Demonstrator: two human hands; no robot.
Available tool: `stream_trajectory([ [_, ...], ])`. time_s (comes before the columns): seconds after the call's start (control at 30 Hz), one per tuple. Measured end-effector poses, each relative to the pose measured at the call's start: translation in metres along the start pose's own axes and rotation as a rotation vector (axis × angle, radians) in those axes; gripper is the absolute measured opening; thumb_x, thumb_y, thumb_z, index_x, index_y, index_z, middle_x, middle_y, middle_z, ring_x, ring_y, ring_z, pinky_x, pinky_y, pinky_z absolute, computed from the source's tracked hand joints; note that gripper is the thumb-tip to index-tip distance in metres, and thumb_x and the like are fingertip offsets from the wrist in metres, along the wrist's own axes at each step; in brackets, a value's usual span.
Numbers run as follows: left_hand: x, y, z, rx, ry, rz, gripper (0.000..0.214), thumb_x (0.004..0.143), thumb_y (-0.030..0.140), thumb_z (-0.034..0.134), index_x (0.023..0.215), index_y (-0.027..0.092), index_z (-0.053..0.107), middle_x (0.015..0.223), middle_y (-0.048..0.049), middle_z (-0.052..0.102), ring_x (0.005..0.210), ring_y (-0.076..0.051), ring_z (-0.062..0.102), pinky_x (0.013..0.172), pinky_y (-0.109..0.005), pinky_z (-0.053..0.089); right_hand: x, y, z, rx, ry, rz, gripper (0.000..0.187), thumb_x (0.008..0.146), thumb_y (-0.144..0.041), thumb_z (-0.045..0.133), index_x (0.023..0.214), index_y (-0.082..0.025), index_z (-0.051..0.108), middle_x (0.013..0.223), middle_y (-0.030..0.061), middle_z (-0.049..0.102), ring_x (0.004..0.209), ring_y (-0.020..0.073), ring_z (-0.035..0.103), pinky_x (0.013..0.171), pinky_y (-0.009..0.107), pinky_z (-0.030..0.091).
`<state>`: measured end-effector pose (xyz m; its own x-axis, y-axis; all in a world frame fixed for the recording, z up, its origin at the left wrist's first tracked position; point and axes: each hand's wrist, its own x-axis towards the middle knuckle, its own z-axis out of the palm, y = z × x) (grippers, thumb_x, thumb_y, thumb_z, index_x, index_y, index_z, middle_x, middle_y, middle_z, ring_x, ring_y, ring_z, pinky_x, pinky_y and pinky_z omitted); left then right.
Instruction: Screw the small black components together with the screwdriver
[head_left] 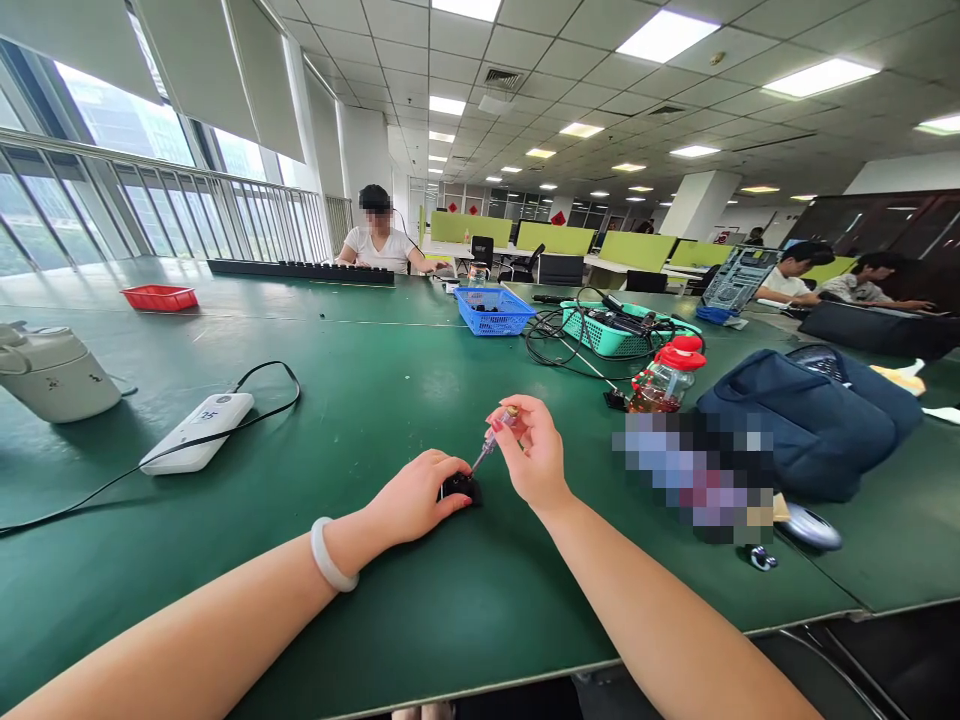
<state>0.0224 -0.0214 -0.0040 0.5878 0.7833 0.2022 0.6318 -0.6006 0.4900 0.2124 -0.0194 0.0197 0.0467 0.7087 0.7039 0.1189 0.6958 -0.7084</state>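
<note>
On the green table (330, 610), my left hand (420, 492) is closed around a small black object (460, 487), pinning it against the surface. Its exact kind is hard to make out. A pale bracelet circles my left wrist. My right hand (531, 450) grips a screwdriver (491, 440) with a clear, purplish handle. The screwdriver slants down to the left, its tip meeting the top of the black object beside my left fingers. Whether the tip sits in a screw cannot be seen.
A white power bank (199, 430) with a black cable lies left, near a white jug (60, 375). Blue (495, 318) and green (607, 338) baskets stand ahead. To the right are a red-lidded jar (667, 380) and a navy bag (810, 420). A person sits opposite.
</note>
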Motion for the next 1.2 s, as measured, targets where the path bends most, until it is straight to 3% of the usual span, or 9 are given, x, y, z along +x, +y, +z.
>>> stream_trajectory([
  [0.83, -0.001, -0.009, -0.002, 0.091, 0.062, -0.051, 0.031, 0.088, 0.034, 0.066, 0.118, 0.023, 0.067, 0.107, -0.0068, 0.073, 0.102, -0.026, 0.065, 0.094, -0.041, 0.053, -0.004, -0.006, 0.004, 0.079, -0.189, 0.008, 0.021, 0.089, -0.034, 0.066, 0.106, -0.026, 0.057, 0.089, 0.0026, 0.067, 0.084, 0.0165, 0.068, 0.076, 0.033, 0.061],
  [1.03, 0.000, -0.012, -0.005, 0.085, 0.077, -0.071, 0.030, 0.087, 0.034, 0.065, 0.115, 0.024, 0.068, 0.104, -0.0060, 0.073, 0.101, -0.026, 0.066, 0.093, -0.040, 0.054, -0.002, -0.010, 0.004, 0.072, -0.255, 0.070, 0.015, 0.088, -0.036, 0.066, 0.086, -0.022, 0.062, 0.085, 0.0035, 0.067, 0.080, 0.0164, 0.066, 0.077, 0.033, 0.060],
  [1.2, 0.000, -0.012, -0.005, 0.067, 0.080, -0.081, 0.030, 0.087, 0.035, 0.064, 0.115, 0.025, 0.069, 0.105, -0.0052, 0.074, 0.100, -0.026, 0.066, 0.090, -0.040, 0.054, -0.001, -0.010, 0.003, 0.070, -0.270, 0.091, 0.017, 0.086, -0.038, 0.068, 0.084, -0.022, 0.062, 0.083, 0.0030, 0.066, 0.080, 0.0170, 0.065, 0.077, 0.034, 0.059],
])
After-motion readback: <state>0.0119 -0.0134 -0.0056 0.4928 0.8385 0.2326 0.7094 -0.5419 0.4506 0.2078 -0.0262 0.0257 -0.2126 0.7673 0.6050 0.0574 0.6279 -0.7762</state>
